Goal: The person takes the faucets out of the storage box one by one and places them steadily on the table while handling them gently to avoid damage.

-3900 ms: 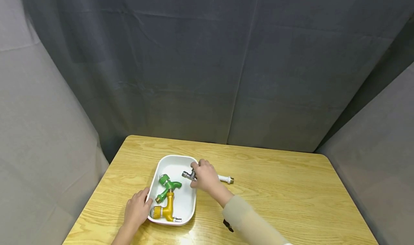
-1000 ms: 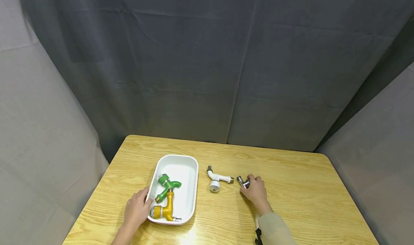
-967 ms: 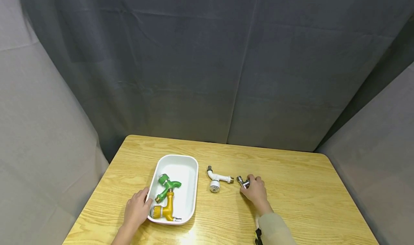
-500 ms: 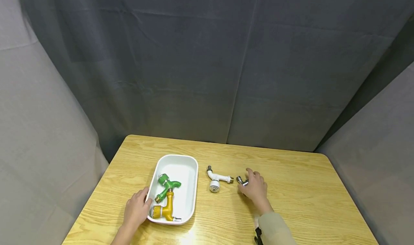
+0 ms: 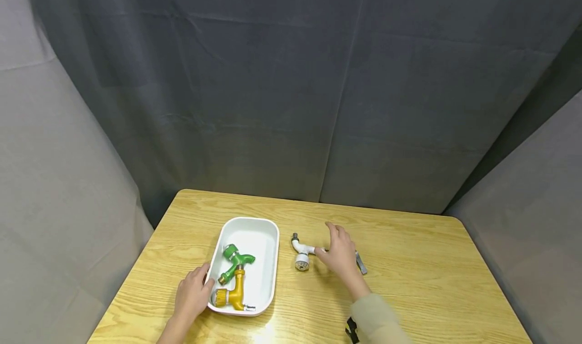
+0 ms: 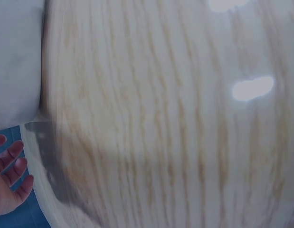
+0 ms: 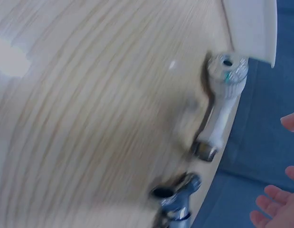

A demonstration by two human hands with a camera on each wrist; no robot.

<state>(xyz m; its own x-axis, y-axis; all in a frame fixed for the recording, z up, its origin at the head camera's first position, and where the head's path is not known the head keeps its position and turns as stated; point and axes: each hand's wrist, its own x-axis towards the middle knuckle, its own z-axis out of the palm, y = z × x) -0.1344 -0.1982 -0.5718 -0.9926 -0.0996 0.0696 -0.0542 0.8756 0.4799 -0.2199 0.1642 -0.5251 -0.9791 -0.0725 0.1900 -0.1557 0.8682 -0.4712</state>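
Beside the white tray (image 5: 263, 233), my left hand (image 5: 192, 294) holds its left rim, thumb over the edge and fingers outside; several of these fingers (image 6: 13, 160) show in the left wrist view. A green tap (image 5: 235, 258) and a yellow tap (image 5: 237, 291) lie inside the tray. To its right, a white tap (image 5: 302, 260) lies on the table. My right hand (image 5: 340, 253) is over the white tap's threaded end, fingers spread and nothing held. Partly hidden behind that hand, a chrome tap (image 7: 179, 202) lies with its lever sticking out to the right.
The wooden table (image 5: 423, 283) extends to the right of the taps. A dark grey curtain (image 5: 273, 106) hangs behind its far edge. Light grey cloth walls (image 5: 63, 182) stand at both sides.
My right hand took the chrome tap from the tray to the table right of the white tap. It then let go and moved left over the white tap. My left hand stayed put.
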